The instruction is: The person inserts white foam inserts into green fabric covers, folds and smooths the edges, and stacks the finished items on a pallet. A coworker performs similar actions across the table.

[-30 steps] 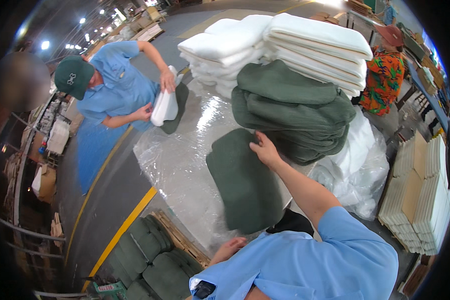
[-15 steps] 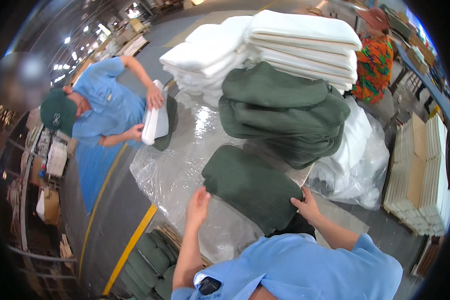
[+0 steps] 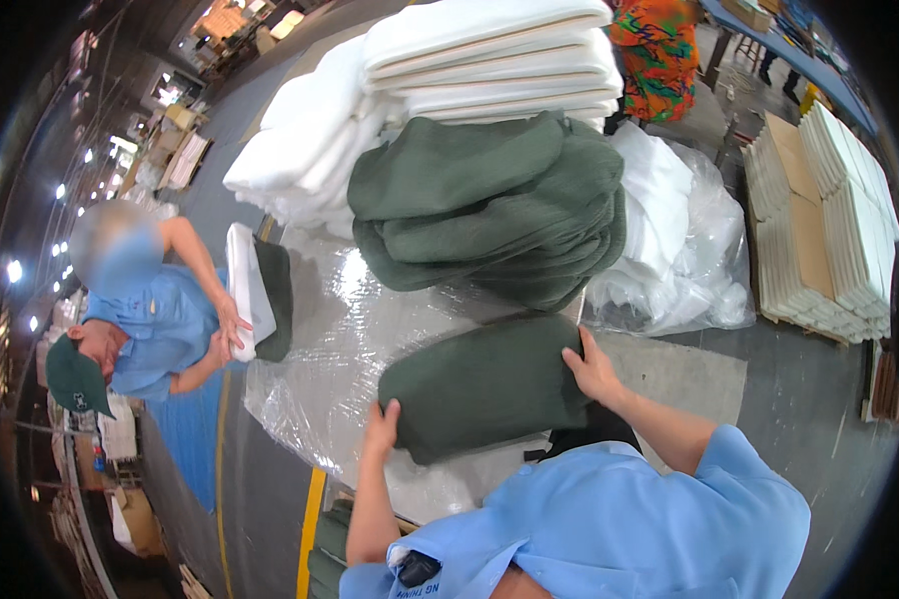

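Note:
A dark green cushion cover [image 3: 484, 389], roughly rectangular with rounded corners, lies in front of me at the near side of the plastic-wrapped table [image 3: 315, 329]. My left hand [image 3: 378, 431] is closed on its left edge, thumb on top. At the opposite end my right hand [image 3: 594, 371] pinches the right edge near the far corner; some of its fingers are hidden. Just beyond the cover rises a heaped pile of similar green covers [image 3: 489, 205], folded loosely over one another.
Behind the pile stand thick white padding sheets [image 3: 489, 55]. Left, a co-worker [image 3: 155, 319] holds a white pad [image 3: 245, 290] against a green piece. Clear plastic with white material [image 3: 669, 230] bulges at the right, before stacked boards [image 3: 829, 220]. Green cushions [image 3: 330, 554] lie low left.
My left hand has closed on the cover's left edge, where its fingers were extended before. The cover now lies more level across my view. My view has turned, shifting the surroundings.

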`<state>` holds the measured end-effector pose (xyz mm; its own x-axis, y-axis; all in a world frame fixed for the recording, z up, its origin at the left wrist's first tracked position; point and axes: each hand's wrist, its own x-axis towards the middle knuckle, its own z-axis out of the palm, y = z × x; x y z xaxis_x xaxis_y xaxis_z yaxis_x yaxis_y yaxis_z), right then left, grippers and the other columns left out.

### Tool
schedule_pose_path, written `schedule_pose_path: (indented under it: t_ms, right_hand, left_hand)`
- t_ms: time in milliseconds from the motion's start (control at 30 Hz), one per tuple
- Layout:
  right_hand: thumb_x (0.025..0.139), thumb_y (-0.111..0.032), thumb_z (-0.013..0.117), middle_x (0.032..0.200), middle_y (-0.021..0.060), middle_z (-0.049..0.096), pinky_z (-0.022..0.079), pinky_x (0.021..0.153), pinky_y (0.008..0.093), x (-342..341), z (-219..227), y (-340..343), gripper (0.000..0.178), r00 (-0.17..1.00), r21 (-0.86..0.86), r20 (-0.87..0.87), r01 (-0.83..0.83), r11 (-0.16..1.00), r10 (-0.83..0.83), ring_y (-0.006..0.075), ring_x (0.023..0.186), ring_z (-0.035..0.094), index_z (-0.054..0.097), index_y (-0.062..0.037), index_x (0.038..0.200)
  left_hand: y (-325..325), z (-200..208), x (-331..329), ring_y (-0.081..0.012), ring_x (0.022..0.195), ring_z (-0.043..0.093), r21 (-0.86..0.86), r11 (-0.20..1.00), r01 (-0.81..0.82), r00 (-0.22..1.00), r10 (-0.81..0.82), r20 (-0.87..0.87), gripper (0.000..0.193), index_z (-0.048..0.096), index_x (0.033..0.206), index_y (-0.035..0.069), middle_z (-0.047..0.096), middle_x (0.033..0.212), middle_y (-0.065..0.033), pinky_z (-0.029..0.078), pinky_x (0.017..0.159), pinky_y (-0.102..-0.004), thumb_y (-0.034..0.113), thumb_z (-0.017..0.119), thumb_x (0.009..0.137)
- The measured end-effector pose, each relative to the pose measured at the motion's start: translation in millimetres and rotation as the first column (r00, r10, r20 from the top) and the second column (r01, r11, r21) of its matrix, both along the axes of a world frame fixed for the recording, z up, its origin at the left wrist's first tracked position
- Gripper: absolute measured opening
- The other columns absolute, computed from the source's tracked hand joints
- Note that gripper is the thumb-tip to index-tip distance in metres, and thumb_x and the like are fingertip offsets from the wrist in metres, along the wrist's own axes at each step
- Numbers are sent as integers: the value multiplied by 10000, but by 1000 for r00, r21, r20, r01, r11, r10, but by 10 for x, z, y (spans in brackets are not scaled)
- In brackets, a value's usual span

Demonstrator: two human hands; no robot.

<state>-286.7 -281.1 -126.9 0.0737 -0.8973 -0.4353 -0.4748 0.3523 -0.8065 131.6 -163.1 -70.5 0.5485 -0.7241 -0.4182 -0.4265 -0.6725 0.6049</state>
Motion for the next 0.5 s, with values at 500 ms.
schedule_pose_path:
  t_ms: [500]
  right_hand:
    - [1080,-512,494,1761,234,234,173,1320,602,1146,267,-463,815,384,-305,-784,-923,235,488,420,1641,182,310,20,1670]
  left_hand:
    - [912,-305,-1611,-533,1603,208,115,952,284,747,-295,596,785,328,1653,-57,262,1748,-267,171,1299,-651,393,567,1056]
